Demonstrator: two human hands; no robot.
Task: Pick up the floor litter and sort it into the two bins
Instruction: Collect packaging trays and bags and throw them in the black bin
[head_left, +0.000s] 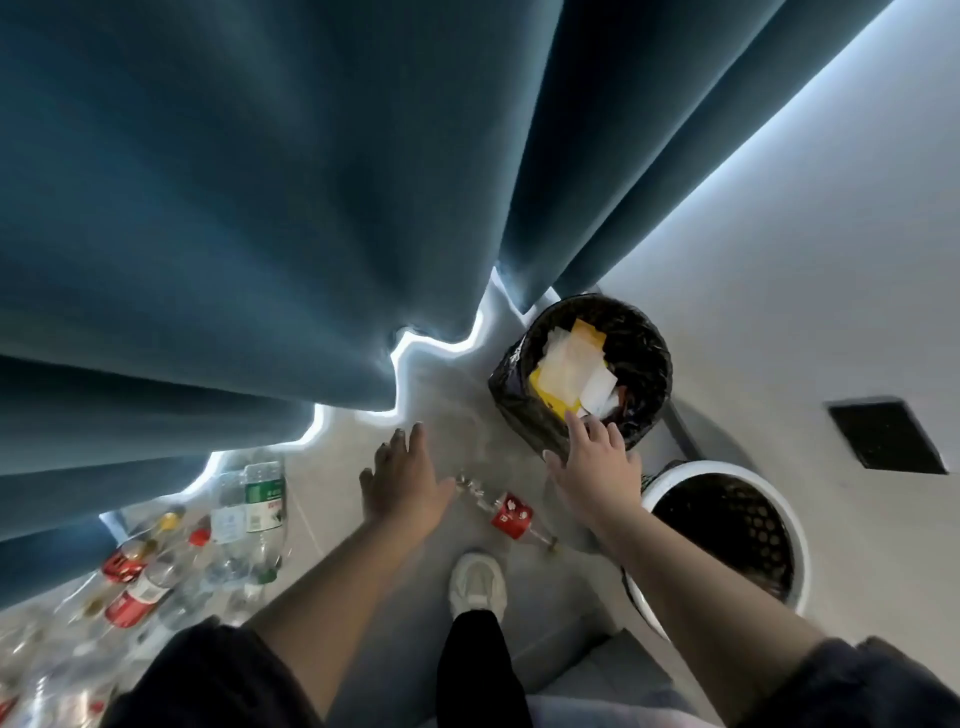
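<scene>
Head view: left hand (402, 478) and right hand (592, 462) each show a slack, spread, empty grip, the right at the near rim of the black bin (506, 387). A red-labelled bottle (511, 517) lies on the floor just before that bin; if it were dropped among the bin's paper (566, 364), it would probably be mis-sorted.

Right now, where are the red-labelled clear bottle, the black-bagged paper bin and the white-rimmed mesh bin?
Red-labelled clear bottle (511, 515): head view, red label.
Black-bagged paper bin (640, 343): head view, inner bag wall.
White-rimmed mesh bin (722, 467): head view, white rim.
</scene>
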